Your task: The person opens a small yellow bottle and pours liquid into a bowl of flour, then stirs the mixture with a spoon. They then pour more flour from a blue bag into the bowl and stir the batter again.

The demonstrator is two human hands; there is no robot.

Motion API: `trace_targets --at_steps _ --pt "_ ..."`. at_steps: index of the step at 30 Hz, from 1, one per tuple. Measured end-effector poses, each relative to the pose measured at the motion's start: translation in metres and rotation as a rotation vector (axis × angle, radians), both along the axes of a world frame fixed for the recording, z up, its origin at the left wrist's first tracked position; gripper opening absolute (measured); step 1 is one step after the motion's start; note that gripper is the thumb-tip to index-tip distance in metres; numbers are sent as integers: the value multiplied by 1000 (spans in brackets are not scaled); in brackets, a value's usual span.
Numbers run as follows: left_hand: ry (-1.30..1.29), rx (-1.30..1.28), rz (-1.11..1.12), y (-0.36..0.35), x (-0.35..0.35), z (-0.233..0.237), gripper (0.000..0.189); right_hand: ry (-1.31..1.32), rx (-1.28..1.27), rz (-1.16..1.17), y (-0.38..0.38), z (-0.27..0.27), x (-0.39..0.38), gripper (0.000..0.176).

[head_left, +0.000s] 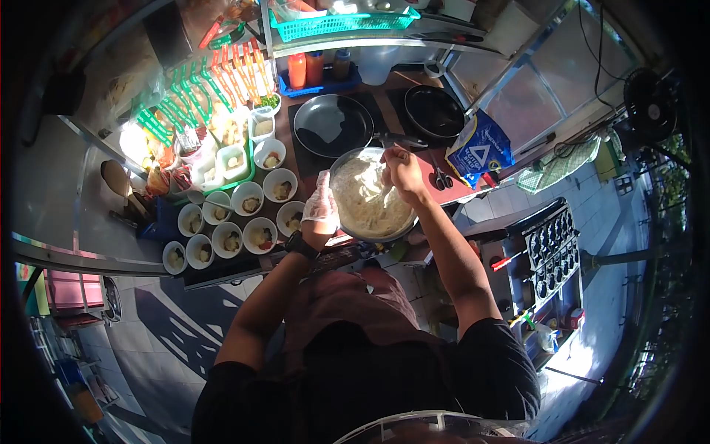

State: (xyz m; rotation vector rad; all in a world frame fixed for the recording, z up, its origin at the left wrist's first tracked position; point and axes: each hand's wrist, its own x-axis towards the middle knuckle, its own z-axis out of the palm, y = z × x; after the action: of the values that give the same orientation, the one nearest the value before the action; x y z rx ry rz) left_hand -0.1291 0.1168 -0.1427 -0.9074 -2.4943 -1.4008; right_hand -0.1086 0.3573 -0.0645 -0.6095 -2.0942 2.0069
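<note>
A wide bowl of pale, floury mixture is at the counter's front edge. My left hand, in a clear plastic glove with a dark watch at the wrist, grips the bowl's left side. Above the mixture my bare right hand is closed in a fist; a pale utensil seems to run down from it, but its kind is hidden. Several small white cups with portions of food inside stand to the left of the bowl. Just behind it lies a dark frying pan.
A second pan sits at the back right. Beside it are a blue packet and black scissors. Sauce bottles stand in a blue tray. A molded griddle is at my right. Colored spatula-like handles line the back left.
</note>
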Motion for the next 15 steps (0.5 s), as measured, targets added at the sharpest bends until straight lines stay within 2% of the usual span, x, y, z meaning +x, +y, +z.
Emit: trace_targets --at_steps 2,4,6,7,8,10,11,12,14,15 --pt "18 43 2 1 -1 -3 73 165 -1 -114 12 -1 -9 32" --pt "29 21 32 4 -1 -5 73 272 -225 -153 1 1 -9 32" --pt "45 -2 51 3 -2 -4 72 218 -308 -3 -15 -1 3 33" --pt "43 6 24 1 -2 -3 72 59 -196 29 -13 -2 5 33" --pt "41 13 -3 0 -2 -3 72 59 -195 28 -8 1 5 33" --pt "45 22 7 2 -2 -5 72 78 20 -119 1 12 -2 34" --pt "49 30 18 3 -3 -6 72 179 -80 -182 7 7 -9 35" --pt "49 30 21 3 -4 -4 72 273 -77 -217 4 3 -11 35" --pt "123 24 13 3 -3 -1 72 326 -276 -85 -9 -10 -5 34" --pt "126 23 9 3 -5 -1 72 269 -151 -30 -20 -3 2 33"
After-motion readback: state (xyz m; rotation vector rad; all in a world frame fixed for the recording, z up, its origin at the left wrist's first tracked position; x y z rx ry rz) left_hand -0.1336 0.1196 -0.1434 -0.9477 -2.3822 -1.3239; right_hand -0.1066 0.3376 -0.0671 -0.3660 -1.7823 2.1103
